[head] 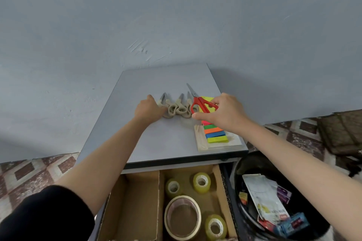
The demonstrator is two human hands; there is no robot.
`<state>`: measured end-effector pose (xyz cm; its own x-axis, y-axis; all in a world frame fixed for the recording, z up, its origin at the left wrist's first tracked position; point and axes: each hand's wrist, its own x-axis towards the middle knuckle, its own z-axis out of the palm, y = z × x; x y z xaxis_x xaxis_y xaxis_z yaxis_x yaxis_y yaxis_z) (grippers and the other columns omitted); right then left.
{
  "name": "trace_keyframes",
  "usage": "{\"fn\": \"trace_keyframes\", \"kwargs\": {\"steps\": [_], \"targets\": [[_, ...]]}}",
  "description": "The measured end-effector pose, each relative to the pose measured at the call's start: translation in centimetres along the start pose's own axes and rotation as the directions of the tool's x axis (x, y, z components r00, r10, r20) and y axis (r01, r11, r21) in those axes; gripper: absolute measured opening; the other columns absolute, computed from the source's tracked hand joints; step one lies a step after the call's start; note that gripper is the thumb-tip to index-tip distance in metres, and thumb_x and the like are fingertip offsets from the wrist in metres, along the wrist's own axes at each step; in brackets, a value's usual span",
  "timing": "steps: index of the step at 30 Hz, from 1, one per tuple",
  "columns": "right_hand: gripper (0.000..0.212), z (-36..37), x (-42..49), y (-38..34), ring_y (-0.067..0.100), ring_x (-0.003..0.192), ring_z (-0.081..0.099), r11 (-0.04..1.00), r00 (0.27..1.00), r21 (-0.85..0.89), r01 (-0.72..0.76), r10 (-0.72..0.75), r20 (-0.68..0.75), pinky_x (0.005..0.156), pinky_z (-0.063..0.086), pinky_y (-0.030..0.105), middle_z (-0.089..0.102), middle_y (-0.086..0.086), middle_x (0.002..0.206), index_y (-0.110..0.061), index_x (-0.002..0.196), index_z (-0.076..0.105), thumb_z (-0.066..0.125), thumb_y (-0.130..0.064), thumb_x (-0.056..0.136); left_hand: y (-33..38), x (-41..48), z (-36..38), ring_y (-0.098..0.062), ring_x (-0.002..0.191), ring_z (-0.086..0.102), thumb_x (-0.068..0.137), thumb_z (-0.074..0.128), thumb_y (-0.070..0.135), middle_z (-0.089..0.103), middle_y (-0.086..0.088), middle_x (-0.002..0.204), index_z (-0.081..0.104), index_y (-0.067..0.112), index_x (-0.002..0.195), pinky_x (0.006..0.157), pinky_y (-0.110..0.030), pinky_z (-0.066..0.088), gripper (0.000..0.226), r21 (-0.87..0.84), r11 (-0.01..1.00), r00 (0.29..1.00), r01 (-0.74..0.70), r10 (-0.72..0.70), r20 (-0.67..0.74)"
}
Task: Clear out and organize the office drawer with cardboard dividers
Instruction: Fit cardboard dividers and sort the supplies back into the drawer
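Right hand (225,113): thumb and fingers pinch red scissors (199,103) by the handles, blades toward wall.
Left hand (149,108): fingers curled on leftmost of beige scissors (176,108), which lie in a row on cabinet top (166,139).
Sticky notes (214,133): coloured stack under right hand, on wooden tray (201,143).
Drawer (137,201): open below; tape rolls (183,217) right of cardboard divider (161,201).
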<state>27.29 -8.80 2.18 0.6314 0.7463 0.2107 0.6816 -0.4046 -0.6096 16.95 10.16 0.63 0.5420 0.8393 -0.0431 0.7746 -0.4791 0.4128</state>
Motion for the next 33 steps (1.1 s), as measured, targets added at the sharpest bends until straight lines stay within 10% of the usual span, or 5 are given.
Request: {"fn": "trace_keyframes", "kwargs": {"steps": [10, 18, 21, 24, 33], "targets": [[0.053, -0.2, -0.7, 1.1, 0.007, 0.067, 0.047, 1.000, 1.000, 0.015, 0.014, -0.013, -0.009, 0.060, 0.039, 0.022, 0.047, -0.004, 0.072, -0.004, 0.080, 0.067, 0.069, -0.057, 0.072, 0.4, 0.7, 0.5, -0.035, 0.114, 0.051, 0.085, 0.062, 0.037, 0.052, -0.019, 0.123, 0.037, 0.001, 0.131, 0.087, -0.039, 0.045, 0.064, 0.031, 1.000, 0.999, 0.000, 0.002, -0.054], [0.049, -1.5, -2.9, -0.7, 0.010, 0.069, 0.052, 0.999, 1.000, 0.042, -0.019, 0.019, -0.016, 0.057, 0.038, 0.017, 0.054, -0.001, 0.074, -0.009, 0.082, 0.067, 0.068, -0.057, 0.072, -1.4, -3.0, -1.9, -0.031, 0.114, 0.049, 0.088, 0.063, 0.033, 0.050, -0.018, 0.127, 0.038, -0.001, 0.132, 0.088, -0.036, 0.045, 0.061, -0.209, 0.977, 0.997, 0.044, -0.058, -0.060], [0.044, -2.0, -4.9, -2.5, 0.008, 0.054, 0.044, 0.992, 0.999, 0.122, -0.023, 0.027, -0.032, 0.049, 0.032, 0.018, 0.047, -0.004, 0.058, -0.008, 0.075, 0.066, 0.071, -0.052, 0.073, -3.2, -6.3, -3.3, -0.021, 0.083, 0.054, 0.085, 0.067, 0.033, 0.057, -0.013, 0.100, 0.055, -0.002, 0.112, 0.066, -0.028, 0.043, 0.046, -0.330, 0.943, 0.998, 0.045, -0.060, -0.036], [0.050, -1.7, -7.3, -3.5, 0.012, 0.049, 0.036, 0.966, 0.997, 0.253, -0.053, 0.064, -0.036, 0.050, 0.026, 0.023, 0.042, -0.001, 0.051, 0.002, 0.076, 0.069, 0.072, -0.048, 0.073, -4.9, -10.2, -4.6, -0.021, 0.084, 0.059, 0.080, 0.072, 0.027, 0.064, -0.010, 0.091, 0.067, 0.000, 0.098, 0.075, -0.030, 0.049, 0.033, -0.488, 0.872, 0.999, 0.040, -0.020, 0.045], [0.038, 4.3, -18.0, -3.7, 0.012, 0.065, 0.049, 0.958, 0.984, 0.268, -0.107, 0.063, 0.167, 0.056, 0.036, 0.013, 0.053, 0.000, 0.067, -0.008, 0.083, 0.072, 0.071, -0.045, 0.076, -10.7, -22.6, -3.6, -0.010, 0.095, 0.055, 0.076, 0.074, 0.034, 0.059, 0.004, 0.105, 0.058, 0.011, 0.124, 0.074, -0.017, 0.041, 0.055, -0.400, 0.917, 0.969, -0.005, 0.103, 0.224]]}}
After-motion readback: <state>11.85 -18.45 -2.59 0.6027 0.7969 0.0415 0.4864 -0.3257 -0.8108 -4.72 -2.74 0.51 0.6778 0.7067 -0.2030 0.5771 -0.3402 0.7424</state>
